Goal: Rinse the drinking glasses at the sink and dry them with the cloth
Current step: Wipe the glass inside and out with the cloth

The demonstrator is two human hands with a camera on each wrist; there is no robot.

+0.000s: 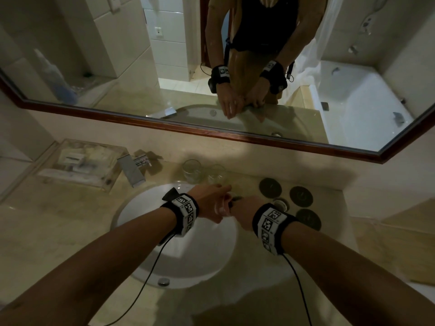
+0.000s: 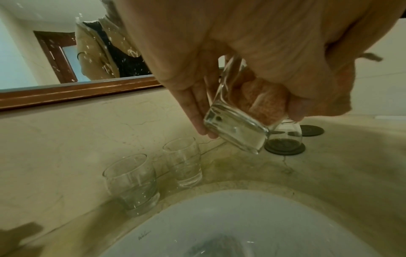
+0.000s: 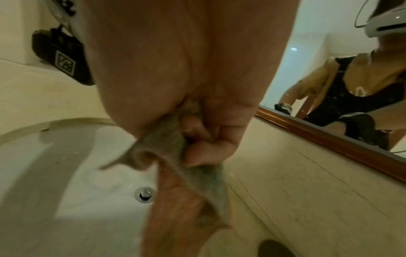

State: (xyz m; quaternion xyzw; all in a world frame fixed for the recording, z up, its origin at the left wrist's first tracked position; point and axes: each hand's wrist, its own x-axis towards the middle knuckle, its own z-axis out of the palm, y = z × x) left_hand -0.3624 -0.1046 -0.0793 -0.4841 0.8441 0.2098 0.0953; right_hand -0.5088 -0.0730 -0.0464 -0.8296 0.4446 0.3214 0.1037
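Held glass tilted, thick base pointing down and away, in the left hand, above the far rim of the sink. Gripped with the left fingers lying fairly straight along one wall and the rest of the hand wrapped over the top. Cloth stuffed inside, orange-brown through the clear wall. Right hand hard against the left one, fingers curled tight round the bunched cloth, a loose tail hanging below the fist over the basin. In the head view, both hands meeting over the far right edge of the bowl: left hand, right hand, the glass mostly hidden between them.

Just beyond the left hand, on the counter behind the basin: two empty glasses side by side, upright, close together but whether touching cannot be told, the farther one nearer the held glass. Past the right hand, another glass standing on a dark round coaster, with more dark coasters near it. Left of the left wrist, a square chrome tap over the bowl, and a clear tray further left. Beyond everything, a wood-framed mirror along the wall.
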